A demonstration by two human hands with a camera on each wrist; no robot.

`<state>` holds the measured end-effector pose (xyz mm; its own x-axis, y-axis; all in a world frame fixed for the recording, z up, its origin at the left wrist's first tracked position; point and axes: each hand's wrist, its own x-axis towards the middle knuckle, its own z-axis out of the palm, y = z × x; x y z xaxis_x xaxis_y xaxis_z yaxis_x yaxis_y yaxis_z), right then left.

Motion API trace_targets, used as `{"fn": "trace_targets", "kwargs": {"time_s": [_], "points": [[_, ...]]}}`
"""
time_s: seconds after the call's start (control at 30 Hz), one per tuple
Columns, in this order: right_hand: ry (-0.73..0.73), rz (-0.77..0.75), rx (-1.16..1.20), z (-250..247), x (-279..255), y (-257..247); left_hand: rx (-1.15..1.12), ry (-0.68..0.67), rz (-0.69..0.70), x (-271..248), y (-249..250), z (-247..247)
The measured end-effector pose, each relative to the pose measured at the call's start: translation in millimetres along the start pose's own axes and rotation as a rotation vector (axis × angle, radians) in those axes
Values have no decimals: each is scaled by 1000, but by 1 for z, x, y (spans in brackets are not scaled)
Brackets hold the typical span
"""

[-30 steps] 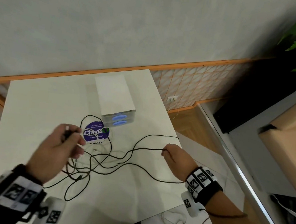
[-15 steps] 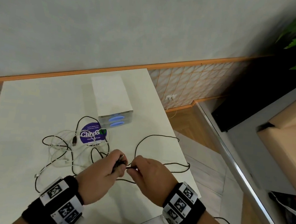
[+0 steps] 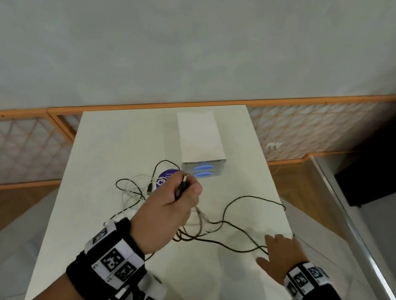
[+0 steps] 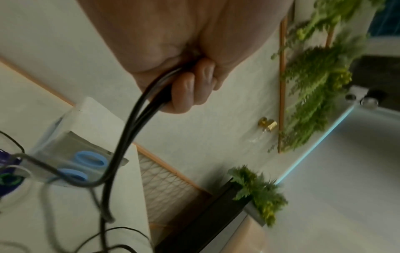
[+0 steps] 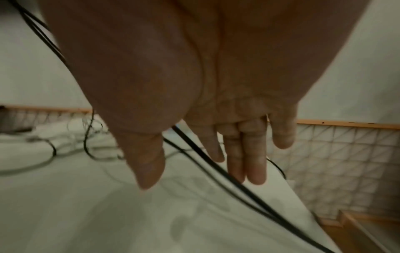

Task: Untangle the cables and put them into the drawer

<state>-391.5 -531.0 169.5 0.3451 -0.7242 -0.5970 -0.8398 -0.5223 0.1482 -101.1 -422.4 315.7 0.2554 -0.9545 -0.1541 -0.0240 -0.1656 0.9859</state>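
My left hand (image 3: 177, 201) is raised over the middle of the white table (image 3: 99, 256) and grips both plug ends of the black cable (image 3: 243, 197) in a fist; the left wrist view shows fingers (image 4: 190, 92) curled round the doubled black cable (image 4: 127, 131). The cable's loop trails right across the table. My right hand (image 3: 276, 251) hovers flat with straight fingers (image 5: 255, 164) over the black cable (image 5: 227, 178) near the right table edge. A white cable (image 3: 132, 192) lies tangled at the left. The small drawer unit (image 3: 200, 140) with blue handles (image 3: 203, 167) stands closed behind.
A round purple sticker-like disc (image 3: 165, 178) lies in front of the drawer unit, partly behind my left hand. The table's right edge (image 3: 285, 214) drops to a wooden floor. Green plants (image 4: 320, 77) and a dark cabinet stand to the right.
My hands, which met at the table's front, have parted: the left hand rose toward the drawer unit with the black cable ends, and the right hand let go and moved right, fingers spread.
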Motion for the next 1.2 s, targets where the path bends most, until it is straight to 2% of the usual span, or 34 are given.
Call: {"fn": "trace_targets", "kwargs": {"time_s": [0.07, 0.2, 0.27, 0.3, 0.4, 0.57, 0.7, 0.83, 0.9, 1.03, 1.2], "points": [[31, -50, 116, -14, -4, -11, -157, 5, -46, 0, 10, 1], [302, -501, 638, -77, -41, -84, -299, -27, -67, -4, 20, 12], [372, -700, 808, -102, -61, -119, -307, -32, -54, -4, 22, 18], [419, -750, 855, -109, -66, -130, -307, -31, -45, -3, 24, 18], [472, -697, 829, -109, -64, -130, -305, 5, -23, 0, 28, 6], [336, -539, 687, -58, -36, -78, -275, 149, -53, -2, 22, -38], [190, -336, 786, -21, -17, -39, -304, 309, -136, -14, -2, -72], [91, -276, 844, 4, -8, -31, -253, 466, -226, -34, -37, -90], [118, -273, 779, 6, 2, -42, -219, 477, -286, -47, -55, -93], [282, -415, 653, -21, 33, -95, -63, 422, -407, -72, -82, -92], [274, -620, 533, -70, 75, -199, 36, 368, -462, -92, -105, -85]]}}
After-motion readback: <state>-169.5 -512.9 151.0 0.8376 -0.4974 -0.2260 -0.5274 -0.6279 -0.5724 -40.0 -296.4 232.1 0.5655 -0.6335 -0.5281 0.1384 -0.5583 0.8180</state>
